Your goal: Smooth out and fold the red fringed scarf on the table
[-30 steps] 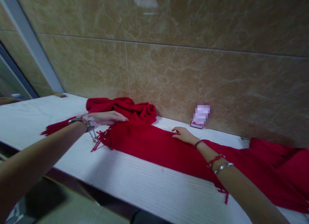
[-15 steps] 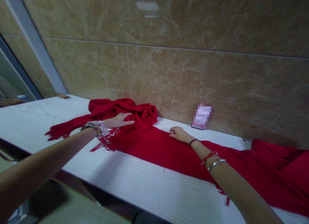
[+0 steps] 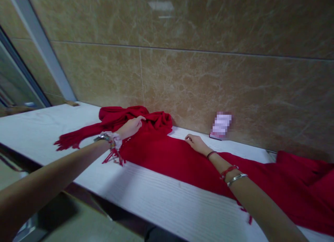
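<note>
A red fringed scarf (image 3: 167, 158) lies stretched along the white tabletop, with its fringe near my left wrist. Beyond it, against the wall, is a crumpled bundle of red scarf cloth (image 3: 159, 121) whose fringed end trails left. My left hand (image 3: 131, 127) reaches over the flat scarf to the bundle, its fingers drawn together on the red cloth; the fingertips are partly hidden. At the flat scarf's far edge, my right hand (image 3: 196, 144) is closed with curled fingers on the cloth.
A phone (image 3: 221, 125) with a blurred-out screen leans against the brown tiled wall (image 3: 182, 82). More red cloth (image 3: 302, 179) spreads at the right. A small brown block (image 3: 72, 103) sits at the far left of the white table (image 3: 151, 190), whose front edge runs diagonally below.
My left hand has gone from spread fingers to fingers drawn together, shifting slightly up and right onto the bundled cloth. My right hand stays at the scarf's far edge. The view has shifted slightly.
</note>
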### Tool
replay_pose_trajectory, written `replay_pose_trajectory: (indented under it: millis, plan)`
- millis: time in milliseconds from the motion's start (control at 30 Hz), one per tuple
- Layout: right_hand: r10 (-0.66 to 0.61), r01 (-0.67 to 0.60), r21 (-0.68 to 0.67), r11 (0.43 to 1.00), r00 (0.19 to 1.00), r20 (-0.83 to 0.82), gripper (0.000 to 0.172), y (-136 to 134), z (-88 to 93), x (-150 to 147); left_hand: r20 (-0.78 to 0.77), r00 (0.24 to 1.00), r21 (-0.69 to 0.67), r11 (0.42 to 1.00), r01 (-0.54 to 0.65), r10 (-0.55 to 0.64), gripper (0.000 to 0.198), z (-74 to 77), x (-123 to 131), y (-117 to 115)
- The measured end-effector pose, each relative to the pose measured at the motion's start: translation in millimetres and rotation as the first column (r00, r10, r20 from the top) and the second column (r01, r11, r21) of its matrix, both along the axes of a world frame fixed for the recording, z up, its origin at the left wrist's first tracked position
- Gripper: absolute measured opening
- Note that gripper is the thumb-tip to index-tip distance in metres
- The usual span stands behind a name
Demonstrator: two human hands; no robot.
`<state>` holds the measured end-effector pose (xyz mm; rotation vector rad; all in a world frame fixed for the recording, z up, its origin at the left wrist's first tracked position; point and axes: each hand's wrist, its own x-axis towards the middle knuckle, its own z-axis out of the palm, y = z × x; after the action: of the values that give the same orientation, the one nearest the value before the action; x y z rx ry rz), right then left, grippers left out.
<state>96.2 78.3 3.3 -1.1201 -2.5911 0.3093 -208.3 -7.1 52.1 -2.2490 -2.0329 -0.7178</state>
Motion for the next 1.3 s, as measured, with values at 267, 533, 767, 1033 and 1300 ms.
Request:
replay_pose_trajectory:
  millis: [267,533,767,1033,1300]
  plan:
    - [0.066,-0.065,-0.011,0.998,0.997,0.031,0.014,0,-6.2,-3,-0.169,0.957,-0.122,0.969,0.216,-0.235,0.026,-13.5,13,-6]
    - [0.076,-0.075,-0.018,0.997,0.996,0.053,0.014,3,-1.8,-4,-0.145,0.967,-0.159,0.97,0.185,-0.208,0.04,-0.6,8,10]
    - [0.055,-0.053,-0.03,0.998,0.997,0.059,0.012,7,-5.6,-10,-0.062,0.982,-0.288,0.945,0.153,-0.178,0.041,-3.5,10,15]
    - [0.097,-0.095,-0.029,0.995,0.993,0.061,0.017,3,7.5,0,0.07,0.958,-0.346,0.894,0.285,-0.278,0.036,24.2,4,25]
    - [0.041,-0.041,0.006,0.999,0.999,0.009,0.016,-2,-0.7,-6,0.02,0.964,-0.299,0.918,0.261,-0.267,0.032,15.9,0,23]
